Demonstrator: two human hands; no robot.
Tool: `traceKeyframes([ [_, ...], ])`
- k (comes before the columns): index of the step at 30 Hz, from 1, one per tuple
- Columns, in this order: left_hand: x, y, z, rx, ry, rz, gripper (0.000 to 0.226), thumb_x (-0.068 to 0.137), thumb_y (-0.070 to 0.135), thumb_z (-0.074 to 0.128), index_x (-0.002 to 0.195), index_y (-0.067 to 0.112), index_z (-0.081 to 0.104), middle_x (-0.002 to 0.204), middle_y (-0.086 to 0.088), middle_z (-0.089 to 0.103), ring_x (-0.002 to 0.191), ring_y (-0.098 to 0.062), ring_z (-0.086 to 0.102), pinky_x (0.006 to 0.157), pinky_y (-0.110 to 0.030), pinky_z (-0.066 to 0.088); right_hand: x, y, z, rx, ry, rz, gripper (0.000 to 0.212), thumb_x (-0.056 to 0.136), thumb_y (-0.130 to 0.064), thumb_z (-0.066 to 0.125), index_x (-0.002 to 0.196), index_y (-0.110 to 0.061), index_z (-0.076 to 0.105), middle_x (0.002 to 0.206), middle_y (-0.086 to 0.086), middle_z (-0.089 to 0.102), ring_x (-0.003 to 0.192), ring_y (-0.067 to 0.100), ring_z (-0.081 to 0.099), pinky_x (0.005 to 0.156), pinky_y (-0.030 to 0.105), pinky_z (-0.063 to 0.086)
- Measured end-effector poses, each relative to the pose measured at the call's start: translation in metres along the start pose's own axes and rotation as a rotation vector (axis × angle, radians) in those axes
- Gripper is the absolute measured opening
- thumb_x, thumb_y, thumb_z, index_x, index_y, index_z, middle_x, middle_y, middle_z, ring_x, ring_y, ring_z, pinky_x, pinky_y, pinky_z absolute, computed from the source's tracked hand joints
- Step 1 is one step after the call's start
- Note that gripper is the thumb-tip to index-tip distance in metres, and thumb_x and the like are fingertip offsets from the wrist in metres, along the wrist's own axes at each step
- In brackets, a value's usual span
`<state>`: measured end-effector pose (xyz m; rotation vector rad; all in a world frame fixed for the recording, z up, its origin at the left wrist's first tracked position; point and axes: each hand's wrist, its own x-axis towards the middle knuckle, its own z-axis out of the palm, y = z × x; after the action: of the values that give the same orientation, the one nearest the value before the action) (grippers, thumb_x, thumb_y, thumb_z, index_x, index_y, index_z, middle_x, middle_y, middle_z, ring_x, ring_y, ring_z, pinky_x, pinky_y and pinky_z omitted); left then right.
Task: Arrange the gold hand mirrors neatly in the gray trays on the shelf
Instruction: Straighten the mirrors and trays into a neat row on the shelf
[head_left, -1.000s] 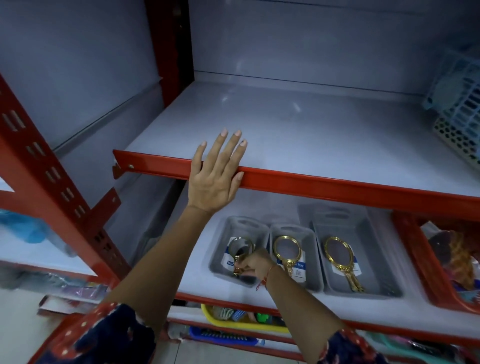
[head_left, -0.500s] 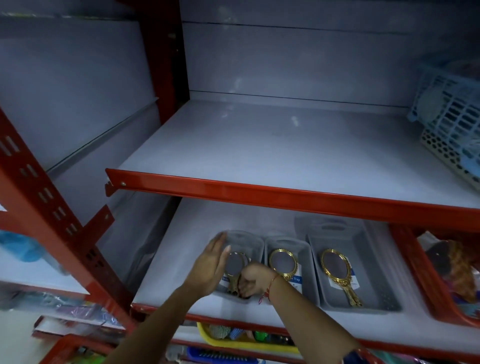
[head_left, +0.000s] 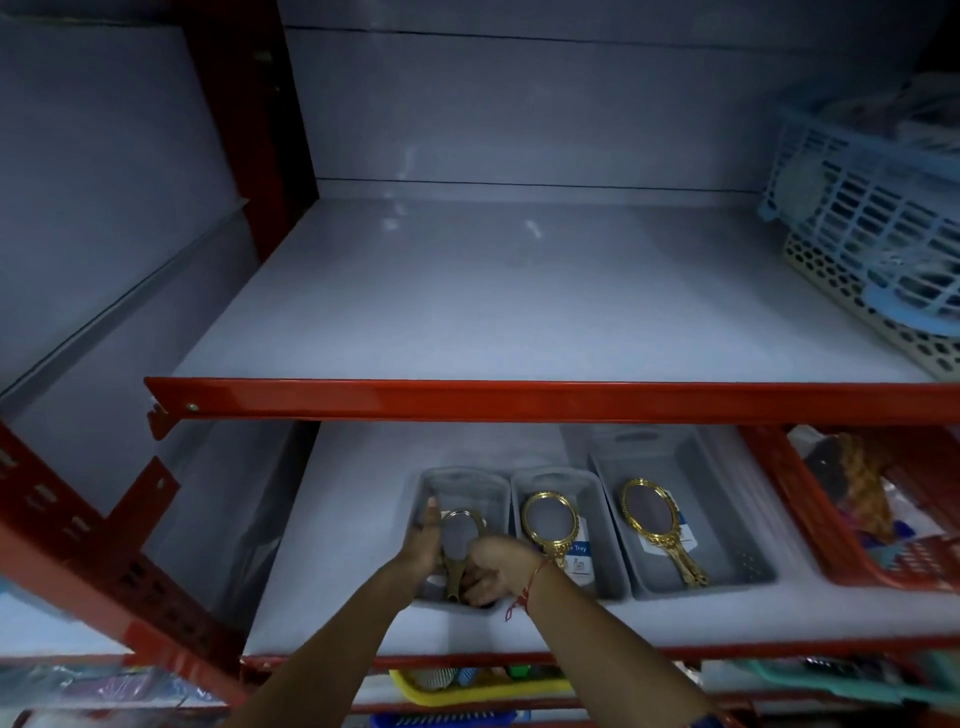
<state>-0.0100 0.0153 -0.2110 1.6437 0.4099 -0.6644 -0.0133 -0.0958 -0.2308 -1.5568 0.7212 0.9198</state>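
Note:
Three gray trays stand side by side on the lower shelf: a left tray (head_left: 467, 480), a middle tray (head_left: 597, 525) and a right tray (head_left: 727, 519). A gold hand mirror (head_left: 549, 519) lies in the middle tray, another gold mirror (head_left: 652, 514) in the right one. In the left tray a third gold mirror (head_left: 460, 540) sits between my hands. My right hand (head_left: 493, 569) is closed around its handle. My left hand (head_left: 423, 540) rests flat against its left side, fingers extended.
A red shelf beam (head_left: 519, 397) crosses just above the trays. A red basket (head_left: 810, 519) with goods stands right of the trays. Blue and beige baskets (head_left: 872, 234) sit on the upper shelf's right. A yellow tray (head_left: 467, 691) lies on the shelf below.
My left hand left the red shelf edge and came down into the left tray beside the mirror. My right hand stayed on the mirror's handle. The view tilted upward.

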Motion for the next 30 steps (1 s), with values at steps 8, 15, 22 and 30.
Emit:
traceKeyframes([
  [8, 0.016, -0.025, -0.006, 0.112, 0.034, 0.053, 0.067, 0.101, 0.050, 0.016, 0.148, 0.004, 0.032, 0.151, -0.017, 0.039, 0.138, -0.031, 0.039, 0.114, -0.040, 0.034, -0.002, -0.002, 0.010, 0.107, 0.041, 0.002, 0.034, 0.099, -0.012, 0.035, 0.115, 0.009, 0.057, 0.113, 0.022, 0.064, 0.126, 0.037, 0.054, 0.102, 0.042, 0.044],
  [15, 0.023, -0.024, -0.020, -0.068, -0.132, -0.165, 0.079, 0.094, 0.064, 0.012, 0.097, 0.004, 0.062, 0.080, -0.016, 0.073, 0.074, -0.024, 0.063, 0.059, -0.024, 0.055, -0.008, -0.001, 0.014, 0.131, 0.071, 0.001, 0.044, 0.100, -0.018, 0.035, 0.132, 0.008, 0.049, 0.137, 0.024, 0.054, 0.127, 0.035, 0.052, 0.108, 0.042, 0.041],
  [22, 0.022, -0.021, -0.031, -0.053, -0.237, -0.221, 0.096, 0.087, 0.075, 0.010, 0.120, 0.001, 0.060, 0.098, -0.014, 0.072, 0.078, -0.022, 0.068, 0.064, -0.026, 0.057, -0.015, -0.001, 0.020, 0.125, 0.100, -0.012, 0.041, 0.098, -0.010, 0.034, 0.130, 0.009, 0.050, 0.133, 0.024, 0.057, 0.124, 0.035, 0.055, 0.099, 0.038, 0.046],
  [30, 0.016, -0.007, -0.014, 0.061, 0.007, 0.037, 0.068, 0.097, 0.058, 0.023, 0.105, 0.004, 0.063, 0.105, -0.020, 0.067, 0.095, -0.032, 0.064, 0.084, -0.037, 0.051, -0.035, -0.012, -0.004, 0.103, 0.121, -0.132, 0.027, 0.093, -0.010, 0.045, 0.112, -0.001, 0.060, 0.099, 0.017, 0.070, 0.093, 0.030, 0.068, 0.089, 0.038, 0.052],
])
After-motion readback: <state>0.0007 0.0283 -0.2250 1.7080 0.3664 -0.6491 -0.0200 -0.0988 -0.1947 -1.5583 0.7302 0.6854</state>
